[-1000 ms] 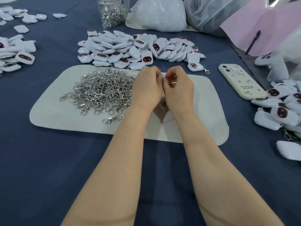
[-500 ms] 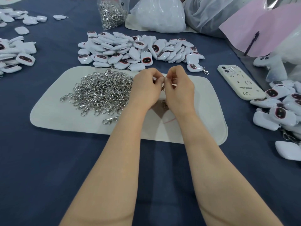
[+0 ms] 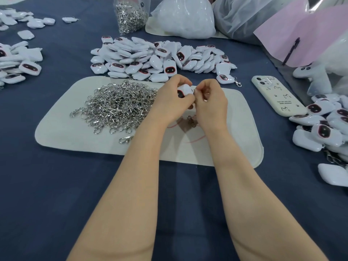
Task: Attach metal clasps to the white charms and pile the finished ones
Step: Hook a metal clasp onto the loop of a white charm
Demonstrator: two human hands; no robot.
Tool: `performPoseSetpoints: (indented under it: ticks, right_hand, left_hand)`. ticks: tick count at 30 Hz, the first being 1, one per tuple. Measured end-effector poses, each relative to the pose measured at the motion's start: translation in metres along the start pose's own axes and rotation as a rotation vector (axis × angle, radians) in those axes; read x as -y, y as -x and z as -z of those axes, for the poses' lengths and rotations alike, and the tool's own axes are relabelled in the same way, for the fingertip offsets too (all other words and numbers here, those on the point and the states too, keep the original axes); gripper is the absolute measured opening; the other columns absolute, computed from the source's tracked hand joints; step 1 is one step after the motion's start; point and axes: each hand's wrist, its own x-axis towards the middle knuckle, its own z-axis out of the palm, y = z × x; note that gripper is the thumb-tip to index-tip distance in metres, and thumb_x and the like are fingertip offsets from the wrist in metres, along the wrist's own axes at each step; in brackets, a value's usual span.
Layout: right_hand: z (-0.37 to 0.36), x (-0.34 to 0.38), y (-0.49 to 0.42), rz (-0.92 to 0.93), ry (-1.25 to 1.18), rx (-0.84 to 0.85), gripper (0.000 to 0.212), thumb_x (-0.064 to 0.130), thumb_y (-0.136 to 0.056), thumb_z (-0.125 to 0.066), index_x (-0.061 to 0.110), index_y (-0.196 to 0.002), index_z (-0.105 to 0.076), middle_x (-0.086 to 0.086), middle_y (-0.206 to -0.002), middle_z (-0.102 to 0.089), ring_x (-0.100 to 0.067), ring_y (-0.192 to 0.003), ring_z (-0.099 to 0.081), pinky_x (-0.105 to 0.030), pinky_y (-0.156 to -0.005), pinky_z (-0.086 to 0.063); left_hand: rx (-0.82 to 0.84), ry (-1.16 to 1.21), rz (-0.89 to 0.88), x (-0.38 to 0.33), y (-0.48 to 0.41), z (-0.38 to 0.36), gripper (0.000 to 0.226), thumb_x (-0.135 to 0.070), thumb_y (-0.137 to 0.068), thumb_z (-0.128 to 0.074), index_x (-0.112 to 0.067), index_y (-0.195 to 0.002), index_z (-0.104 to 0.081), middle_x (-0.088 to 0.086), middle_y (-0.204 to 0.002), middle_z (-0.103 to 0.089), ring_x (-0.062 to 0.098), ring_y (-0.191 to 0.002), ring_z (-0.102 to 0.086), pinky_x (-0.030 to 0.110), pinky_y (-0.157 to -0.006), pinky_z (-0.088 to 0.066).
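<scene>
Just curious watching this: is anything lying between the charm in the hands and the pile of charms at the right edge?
Yes: a cream phone lies flat on the blue cloth between the held charm and the right pile. It is low, so the charm could probably be carried over it.

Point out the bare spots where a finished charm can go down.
Free: the blue cloth below the white mat, beside both forearms; the mat's near-left corner before the clasp heap; the cloth between left charm pile and mat. Crowded: right side (phone, right charm pile) and far edge (bags).
</scene>
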Motion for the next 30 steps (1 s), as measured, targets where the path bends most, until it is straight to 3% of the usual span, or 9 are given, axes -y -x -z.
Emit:
performPoseSetpoints:
  ticks: [5,10,16,18,21,26,28,30]
  right_hand:
    - [0.0002,0.0005,0.0005,0.026,0.032,0.008,0.013,0.004,-0.091,-0.051,0.016,-0.088,-0.051,0.016,-0.073,-0.052,0.006,-0.064,-0.049,-0.006,-0.062,-0.039]
    - [-0.0004,0.0001,0.0016,0.044,0.043,0.02,0.013,0.004,-0.091,-0.05,0.016,-0.089,-0.052,0.014,-0.076,-0.052,0.002,-0.069,-0.05,-0.006,-0.064,-0.039]
    - [-0.0004,-0.0001,0.0026,0.055,0.057,0.022,0.014,0.003,-0.092,-0.05,0.016,-0.088,-0.052,0.01,-0.078,-0.054,0.001,-0.069,-0.049,-0.005,-0.063,-0.039]
    - [-0.0013,0.0001,0.0026,0.08,0.102,0.036,0.013,0.003,-0.091,-0.049,0.015,-0.089,-0.053,0.006,-0.082,-0.056,-0.003,-0.071,-0.049,-0.008,-0.064,-0.039]
    - [-0.0035,0.0003,0.003,0.12,0.168,0.072,0.011,0.002,-0.09,-0.049,0.01,-0.09,-0.056,0.003,-0.084,-0.057,-0.013,-0.077,-0.05,-0.017,-0.068,-0.039]
    - [-0.0024,0.0002,0.003,0.072,0.082,0.004,0.017,0.0,-0.089,-0.049,0.016,-0.087,-0.052,0.013,-0.075,-0.053,-0.001,-0.068,-0.05,-0.009,-0.062,-0.04]
    - [-0.0015,0.0006,0.002,0.055,0.056,-0.03,0.016,0.001,-0.09,-0.049,0.016,-0.086,-0.051,0.016,-0.072,-0.052,0.002,-0.065,-0.051,-0.009,-0.061,-0.04]
    - [-0.0013,0.0016,0.0012,0.045,0.028,-0.047,0.015,0.001,-0.09,-0.049,0.016,-0.087,-0.05,0.014,-0.07,-0.054,-0.001,-0.064,-0.052,-0.012,-0.063,-0.042]
  left_hand:
    - [0.016,-0.012,0.001,0.0001,0.0008,0.0,0.026,-0.006,-0.082,-0.057,-0.014,-0.107,-0.056,-0.013,-0.085,-0.055,0.015,-0.066,-0.067,0.016,-0.063,-0.048]
    - [0.023,-0.029,0.017,0.0014,0.0006,0.0002,0.025,-0.007,-0.083,-0.057,-0.015,-0.107,-0.055,-0.013,-0.084,-0.055,0.016,-0.069,-0.069,0.025,-0.069,-0.05]
    - [0.018,-0.038,0.031,0.0037,-0.0008,-0.0001,0.022,-0.008,-0.084,-0.057,-0.02,-0.101,-0.052,-0.014,-0.083,-0.055,0.011,-0.063,-0.067,0.025,-0.069,-0.051]
    - [0.021,-0.059,0.041,0.0054,-0.0008,0.0003,0.021,-0.01,-0.085,-0.058,-0.02,-0.102,-0.051,-0.014,-0.081,-0.055,0.007,-0.061,-0.065,0.025,-0.069,-0.05]
    - [0.016,-0.047,0.07,0.0066,-0.0012,0.0016,0.022,-0.01,-0.085,-0.058,-0.02,-0.103,-0.05,-0.006,-0.089,-0.057,0.015,-0.067,-0.067,0.028,-0.071,-0.051]
    - [-0.019,-0.028,0.019,0.0027,-0.0024,-0.0003,0.023,-0.006,-0.084,-0.056,-0.019,-0.102,-0.052,-0.015,-0.083,-0.054,-0.005,-0.052,-0.06,0.016,-0.063,-0.048]
    - [-0.02,-0.044,0.002,0.002,-0.0014,-0.0005,0.029,-0.005,-0.085,-0.053,-0.022,-0.109,-0.053,-0.016,-0.084,-0.054,0.0,-0.062,-0.065,0.022,-0.068,-0.049]
    - [-0.021,-0.077,-0.015,0.0027,-0.0014,0.0005,0.038,-0.003,-0.087,-0.048,-0.025,-0.118,-0.055,-0.007,-0.097,-0.057,0.014,-0.078,-0.069,0.027,-0.075,-0.05]
